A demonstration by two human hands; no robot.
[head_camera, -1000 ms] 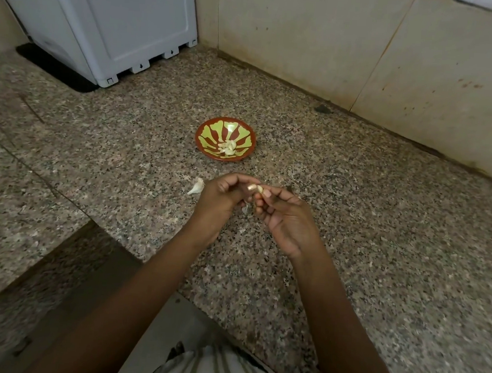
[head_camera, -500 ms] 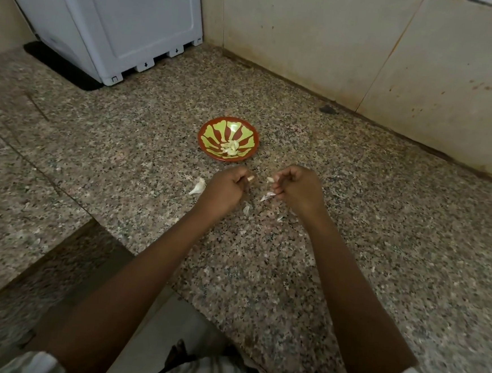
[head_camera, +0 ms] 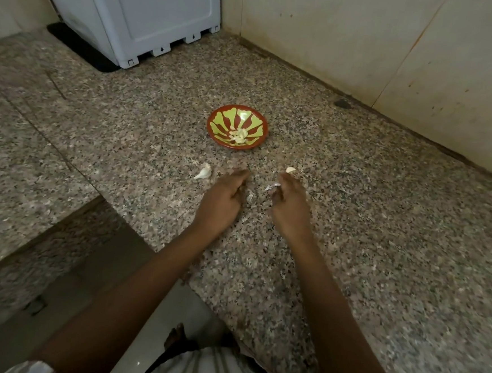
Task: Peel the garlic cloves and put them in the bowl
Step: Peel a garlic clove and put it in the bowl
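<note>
Peeling is under way: peeled cloves (head_camera: 238, 135) lie in the bowl (head_camera: 261, 123), an unpeeled clove (head_camera: 204, 172) on the table (head_camera: 353, 224) beside your left hand (head_camera: 223, 197), whose grip I cannot tell. Your right hand (head_camera: 289, 207) curls its fingers (head_camera: 284, 181), seemingly pinching a skin scrap (head_camera: 272, 186). Next: drop it, pick that clove.

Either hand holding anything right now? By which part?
Right hand pinches a scrap of garlic skin by one end at its fingertips; left hand shows nothing held.
</note>
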